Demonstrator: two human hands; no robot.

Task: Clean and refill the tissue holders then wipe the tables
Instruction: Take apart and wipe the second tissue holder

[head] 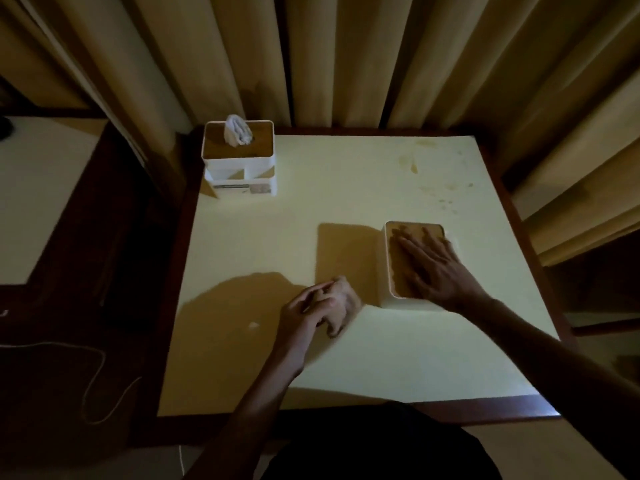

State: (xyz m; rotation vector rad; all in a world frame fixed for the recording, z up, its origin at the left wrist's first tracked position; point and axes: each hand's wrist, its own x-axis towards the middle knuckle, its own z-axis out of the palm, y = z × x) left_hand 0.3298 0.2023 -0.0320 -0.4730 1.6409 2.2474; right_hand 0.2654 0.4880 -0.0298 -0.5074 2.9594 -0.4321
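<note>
At a cream-topped table (346, 358) with a dark wooden border, my right hand (433, 268) lies flat, fingers spread, reaching into an open white tissue holder (386, 271) that stands on the right half of the tabletop; the palm and fingers press down inside it and grip nothing I can make out. My left hand (322, 306) rests on the table just beside the holder's near left corner, fingers curled loosely inward; whether it grips anything I cannot tell.

A second tissue holder (239, 171), white with a wooden lid, sits at the far left corner of the table, well apart from both hands. A white tissue (237, 130) stands up through the slot in its lid, and its front shows open compartments below.

Brownish stains (415, 161) mark the far right part of the tabletop, beyond the open holder. A small pale scrap (254, 324) lies on the surface to the left of my left hand. Tan curtains (381, 57) hang in folds behind the table, and a thin cord (93, 386) loops across the dark floor at left.
</note>
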